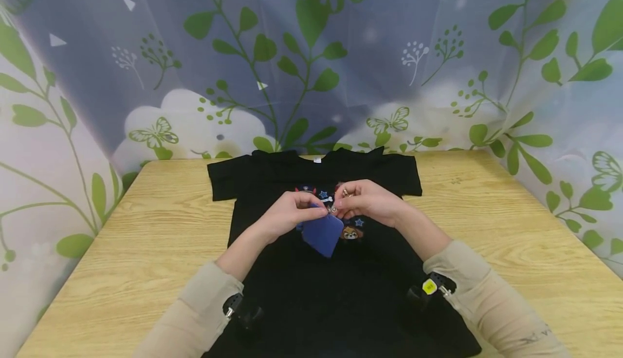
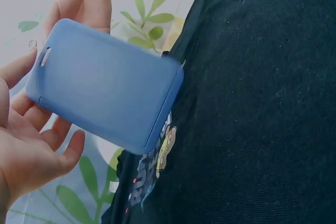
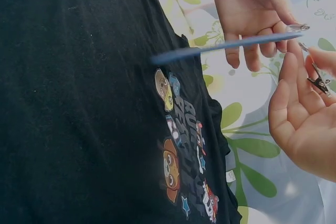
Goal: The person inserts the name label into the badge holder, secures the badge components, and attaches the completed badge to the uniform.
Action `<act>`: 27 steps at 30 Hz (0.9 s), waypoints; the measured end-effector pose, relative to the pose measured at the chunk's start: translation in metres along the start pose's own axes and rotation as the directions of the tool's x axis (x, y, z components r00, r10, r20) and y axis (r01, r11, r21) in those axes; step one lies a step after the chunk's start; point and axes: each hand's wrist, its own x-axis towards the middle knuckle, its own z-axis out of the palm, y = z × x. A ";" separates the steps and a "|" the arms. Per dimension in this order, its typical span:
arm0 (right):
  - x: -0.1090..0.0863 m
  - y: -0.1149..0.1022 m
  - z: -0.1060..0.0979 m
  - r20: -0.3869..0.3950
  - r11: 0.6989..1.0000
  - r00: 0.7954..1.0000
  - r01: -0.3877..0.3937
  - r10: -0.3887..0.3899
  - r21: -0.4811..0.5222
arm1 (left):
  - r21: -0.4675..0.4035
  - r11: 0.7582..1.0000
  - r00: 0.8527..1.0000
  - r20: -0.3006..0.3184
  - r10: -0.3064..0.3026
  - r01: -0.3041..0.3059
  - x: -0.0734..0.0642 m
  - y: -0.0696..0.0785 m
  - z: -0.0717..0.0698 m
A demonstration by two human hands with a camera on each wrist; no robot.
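Observation:
A blue card holder (image 1: 321,234) hangs tilted over the black T-shirt (image 1: 287,287), with a slot near one end in the left wrist view. My left hand (image 1: 287,214) pinches its slotted end between thumb and fingers. In the right wrist view, the card holder (image 3: 226,48) appears edge-on. My right hand (image 3: 302,119) holds a small metal clip (image 3: 318,83) at the fingertips, close beside the slotted end. A shiny piece (image 3: 297,27) shows by the left thumb. Whether the clip is joined to the card holder, I cannot tell.
Beneath the hands, the T-shirt lies spread on a wooden table (image 1: 160,223), its collar toward the back. Cartoon dog prints (image 1: 351,232) mark its chest. A leaf-patterned curtain (image 1: 311,66) stands behind the table and along both sides.

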 end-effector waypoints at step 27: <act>0.007 -0.009 0.004 -0.202 0.999 0.979 -0.035 0.028 -0.029 | 0.041 0.998 0.991 -0.125 0.047 -0.043 0.003 -0.002 0.009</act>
